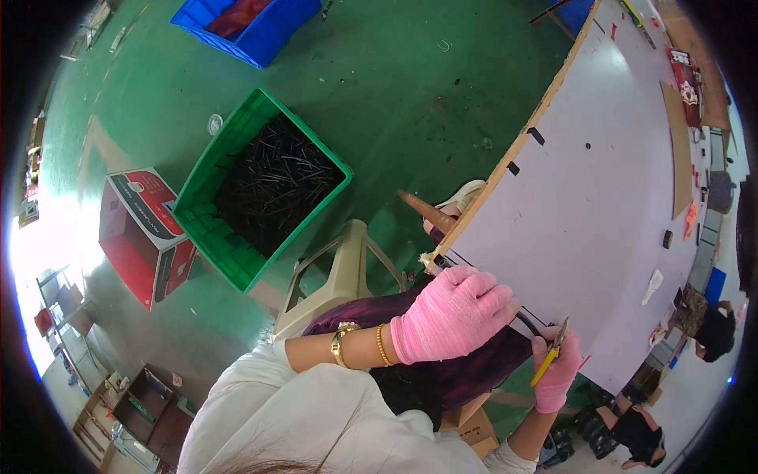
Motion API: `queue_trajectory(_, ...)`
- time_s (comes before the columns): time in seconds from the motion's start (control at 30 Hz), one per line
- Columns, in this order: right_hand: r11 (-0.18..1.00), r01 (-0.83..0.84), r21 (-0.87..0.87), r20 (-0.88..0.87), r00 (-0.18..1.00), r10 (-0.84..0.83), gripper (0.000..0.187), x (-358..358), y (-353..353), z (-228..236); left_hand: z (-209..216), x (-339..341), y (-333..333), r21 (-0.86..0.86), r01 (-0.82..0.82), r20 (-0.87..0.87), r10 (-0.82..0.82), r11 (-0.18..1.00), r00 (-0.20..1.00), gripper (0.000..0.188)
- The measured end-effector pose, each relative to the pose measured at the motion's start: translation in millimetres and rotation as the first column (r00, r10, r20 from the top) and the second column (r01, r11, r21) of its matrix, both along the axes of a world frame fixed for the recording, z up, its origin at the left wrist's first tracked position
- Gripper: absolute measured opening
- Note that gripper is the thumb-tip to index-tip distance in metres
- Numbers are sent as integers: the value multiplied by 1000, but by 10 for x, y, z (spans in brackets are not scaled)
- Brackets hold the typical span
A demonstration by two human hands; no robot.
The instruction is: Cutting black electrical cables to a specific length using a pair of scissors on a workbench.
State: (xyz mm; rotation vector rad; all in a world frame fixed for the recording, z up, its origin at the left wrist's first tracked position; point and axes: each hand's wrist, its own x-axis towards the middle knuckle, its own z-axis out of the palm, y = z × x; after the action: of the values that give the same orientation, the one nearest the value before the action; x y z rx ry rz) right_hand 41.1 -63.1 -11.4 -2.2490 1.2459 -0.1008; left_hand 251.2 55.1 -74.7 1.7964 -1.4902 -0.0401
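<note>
My left hand (456, 314), in a pink glove, is closed at the corner of the white worktable (584, 205). Out of its fingertips comes a thin, curved black cord or tube (526, 322), leading toward my right hand (559, 371). That hand, also in a pink glove with the fingertips bare, grips cutting pliers (545, 365) with yellow handles, their metal jaws pointing up and away. Thin dark strands lie on the tabletop by my hands. What is inside my left fist is hidden.
A green crate (335, 186) of short black pieces stands on the floor to the left, beside an open red box (126, 245). Behind is a blue crate (260, 55). A beige plastic stool (343, 265) is close by. Small black pieces (536, 136) lie along the table edge.
</note>
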Motion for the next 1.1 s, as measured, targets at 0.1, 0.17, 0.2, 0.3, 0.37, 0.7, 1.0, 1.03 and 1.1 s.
queue_trajectory(0.1,999,-21,-34,-5,1000,21,23,-1,4,-13,7,-5,-26,5,-31,-5,31,1000,1000,32)
queue_trajectory(0.17,998,-28,-47,-2,1000,28,23,-3,9,-21,11,-3,-31,7,-39,-9,39,999,999,31)
queue_trajectory(0.2,999,-1,-32,5,1000,1,23,-3,14,-25,13,0,-31,16,-33,-8,34,999,999,31)
queue_trajectory(0.3,999,-3,-43,-7,1000,3,20,-6,15,-30,10,11,-35,18,-24,-19,24,1000,1000,31)
queue_trajectory(0.37,997,-33,-69,-24,999,31,16,-8,14,-29,8,14,-40,10,-20,-30,20,1000,999,31)
queue_trajectory(0.7,999,15,-49,-16,1000,-16,24,8,25,-27,14,3,-48,12,-38,-38,38,999,999,31)
queue_trajectory(1.0,997,25,-80,-40,999,-28,16,53,39,-15,21,-20,-34,46,-53,-21,54,998,998,33)
queue_trajectory(1.03,996,31,-81,-29,999,-33,16,53,38,-19,20,-23,-34,48,-56,-25,57,997,998,33)
queue_trajectory(1.1,995,21,-95,-37,999,-24,16,49,34,-26,22,-27,-32,49,-59,-17,60,997,998,33)
